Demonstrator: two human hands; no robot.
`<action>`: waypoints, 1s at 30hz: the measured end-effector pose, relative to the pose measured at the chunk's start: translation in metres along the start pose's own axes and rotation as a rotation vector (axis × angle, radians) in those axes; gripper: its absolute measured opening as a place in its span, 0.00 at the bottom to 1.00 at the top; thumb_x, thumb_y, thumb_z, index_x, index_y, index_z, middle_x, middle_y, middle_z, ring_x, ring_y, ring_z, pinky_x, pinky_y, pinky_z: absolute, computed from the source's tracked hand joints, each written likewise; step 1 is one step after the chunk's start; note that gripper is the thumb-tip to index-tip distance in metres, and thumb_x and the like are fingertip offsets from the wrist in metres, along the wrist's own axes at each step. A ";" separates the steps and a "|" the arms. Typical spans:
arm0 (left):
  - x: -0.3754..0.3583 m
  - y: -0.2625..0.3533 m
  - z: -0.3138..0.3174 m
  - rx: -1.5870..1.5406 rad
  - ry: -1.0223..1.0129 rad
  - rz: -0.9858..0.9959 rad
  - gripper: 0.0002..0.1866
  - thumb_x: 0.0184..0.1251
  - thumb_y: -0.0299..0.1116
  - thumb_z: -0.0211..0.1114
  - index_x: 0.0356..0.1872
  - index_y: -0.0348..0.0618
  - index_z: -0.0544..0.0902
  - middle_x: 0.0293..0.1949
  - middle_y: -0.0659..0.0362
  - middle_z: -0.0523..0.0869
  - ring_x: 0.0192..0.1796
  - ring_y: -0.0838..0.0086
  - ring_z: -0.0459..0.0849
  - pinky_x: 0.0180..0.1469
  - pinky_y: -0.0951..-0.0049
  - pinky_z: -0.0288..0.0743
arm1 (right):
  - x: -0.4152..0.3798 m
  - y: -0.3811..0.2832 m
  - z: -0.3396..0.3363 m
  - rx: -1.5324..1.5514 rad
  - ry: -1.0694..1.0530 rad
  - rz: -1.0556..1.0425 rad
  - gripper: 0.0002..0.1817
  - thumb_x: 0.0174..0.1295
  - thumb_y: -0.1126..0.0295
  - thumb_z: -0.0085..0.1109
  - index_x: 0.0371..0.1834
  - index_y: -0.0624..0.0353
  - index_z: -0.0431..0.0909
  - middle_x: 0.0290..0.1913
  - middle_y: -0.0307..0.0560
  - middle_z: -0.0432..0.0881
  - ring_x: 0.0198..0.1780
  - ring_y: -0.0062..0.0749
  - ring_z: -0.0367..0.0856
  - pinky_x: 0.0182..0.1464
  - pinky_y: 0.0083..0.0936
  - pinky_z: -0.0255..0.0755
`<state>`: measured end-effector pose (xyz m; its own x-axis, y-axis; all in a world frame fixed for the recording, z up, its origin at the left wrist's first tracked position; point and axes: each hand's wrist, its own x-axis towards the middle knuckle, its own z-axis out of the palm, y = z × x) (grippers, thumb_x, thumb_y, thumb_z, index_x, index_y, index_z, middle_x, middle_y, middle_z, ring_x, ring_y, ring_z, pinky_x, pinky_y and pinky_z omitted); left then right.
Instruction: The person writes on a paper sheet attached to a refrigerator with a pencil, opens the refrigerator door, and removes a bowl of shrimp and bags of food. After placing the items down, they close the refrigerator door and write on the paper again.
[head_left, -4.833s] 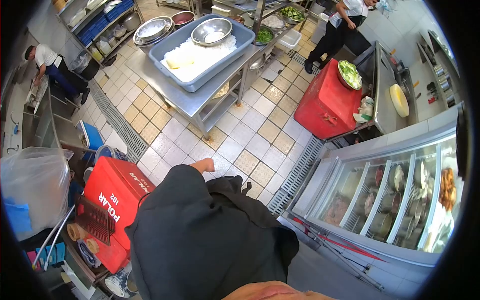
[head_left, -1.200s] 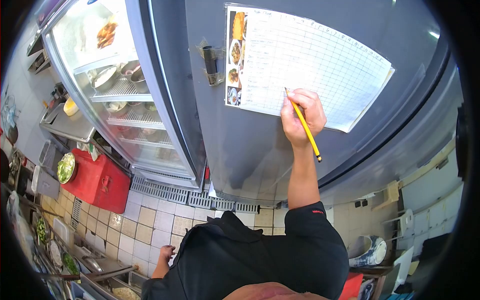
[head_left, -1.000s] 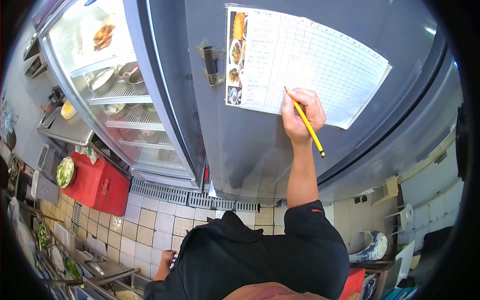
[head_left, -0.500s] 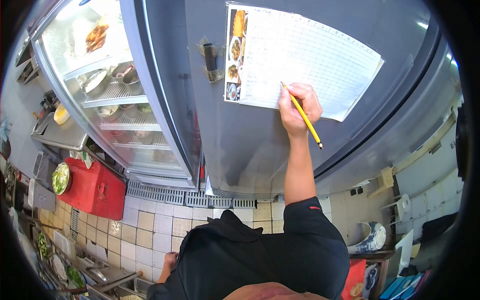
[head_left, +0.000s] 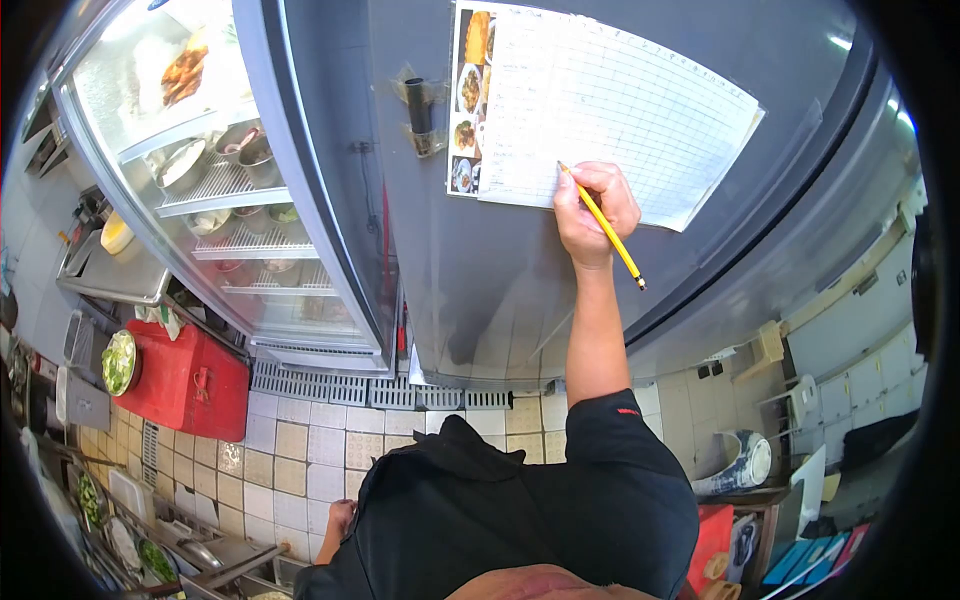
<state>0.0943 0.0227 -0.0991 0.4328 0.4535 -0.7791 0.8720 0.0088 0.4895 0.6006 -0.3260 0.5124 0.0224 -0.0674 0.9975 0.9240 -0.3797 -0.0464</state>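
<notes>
Pinched in my right hand [head_left: 597,215] is a yellow pencil [head_left: 613,236], its tip at the lower left part of a gridded paper sheet [head_left: 620,110]. The sheet is fixed to a grey refrigerator door [head_left: 480,290], and a strip of food photos [head_left: 467,90] runs down its left edge. Left of the paper, a black tube-shaped holder [head_left: 418,115] is taped to the door. My left hand [head_left: 342,517] hangs low beside my body, over the tiled floor. Its fingers look curled, but most of them are hidden.
To the left stands a glass-door display fridge [head_left: 285,200] with metal bowls on its shelves. Below it sit a red cooler box [head_left: 200,385] and a bowl of cut greens [head_left: 121,362]. A drain grate [head_left: 330,386] crosses the tiled floor [head_left: 325,450]. A white stool [head_left: 795,405] is at the right.
The paper and fridges sit slightly higher in view. My right hand and the pencil have shifted only slightly, staying at the sheet's lower left part. My left hand remains low.
</notes>
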 end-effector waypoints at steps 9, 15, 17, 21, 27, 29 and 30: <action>0.007 -0.013 -0.003 0.246 0.062 0.061 0.16 0.57 0.38 0.63 0.41 0.37 0.87 0.36 0.47 0.88 0.41 0.64 0.88 0.45 0.68 0.78 | -0.003 0.000 -0.001 -0.009 0.034 0.027 0.09 0.46 0.85 0.64 0.26 0.61 0.74 0.26 0.45 0.79 0.22 0.24 0.77 0.24 0.17 0.70; 0.005 -0.015 -0.004 0.196 0.019 0.175 0.18 0.60 0.41 0.64 0.41 0.36 0.87 0.36 0.49 0.89 0.41 0.66 0.87 0.45 0.69 0.78 | -0.002 -0.001 -0.001 -0.021 0.039 0.046 0.09 0.46 0.86 0.64 0.26 0.61 0.75 0.26 0.46 0.79 0.23 0.24 0.77 0.24 0.17 0.71; 0.008 -0.020 -0.004 0.163 0.011 0.196 0.19 0.60 0.43 0.65 0.40 0.36 0.87 0.35 0.49 0.89 0.40 0.67 0.87 0.44 0.70 0.78 | -0.002 -0.001 -0.002 -0.021 0.031 0.049 0.09 0.46 0.86 0.64 0.26 0.61 0.75 0.26 0.46 0.79 0.23 0.24 0.77 0.24 0.17 0.71; 0.007 -0.023 -0.004 0.117 0.000 0.224 0.21 0.59 0.46 0.67 0.39 0.34 0.87 0.33 0.50 0.89 0.39 0.69 0.87 0.42 0.70 0.77 | -0.001 -0.002 0.000 -0.018 0.036 0.047 0.09 0.46 0.86 0.64 0.26 0.61 0.75 0.26 0.46 0.79 0.23 0.24 0.77 0.24 0.17 0.72; 0.006 -0.024 -0.006 0.158 0.008 0.184 0.22 0.58 0.47 0.67 0.39 0.34 0.87 0.34 0.49 0.89 0.39 0.67 0.87 0.43 0.70 0.77 | -0.001 -0.001 -0.001 -0.017 0.043 0.042 0.10 0.46 0.86 0.64 0.26 0.61 0.75 0.26 0.46 0.79 0.23 0.24 0.77 0.24 0.17 0.72; 0.007 -0.025 -0.007 0.166 0.013 0.171 0.22 0.58 0.47 0.67 0.40 0.34 0.87 0.34 0.49 0.89 0.40 0.67 0.87 0.44 0.69 0.78 | -0.001 0.001 -0.001 -0.015 0.045 0.040 0.10 0.46 0.86 0.64 0.26 0.61 0.75 0.26 0.46 0.79 0.23 0.24 0.77 0.24 0.17 0.72; 0.007 -0.024 -0.008 0.170 0.015 0.167 0.22 0.58 0.47 0.67 0.40 0.34 0.87 0.34 0.49 0.89 0.40 0.66 0.87 0.44 0.69 0.78 | -0.002 0.001 -0.001 -0.014 0.045 0.041 0.10 0.46 0.86 0.64 0.26 0.61 0.75 0.26 0.46 0.79 0.23 0.24 0.77 0.24 0.17 0.72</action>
<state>0.0746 0.0326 -0.1134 0.5718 0.4491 -0.6865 0.8152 -0.2169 0.5371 0.6009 -0.3271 0.5108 0.0431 -0.1242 0.9913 0.9173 -0.3882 -0.0885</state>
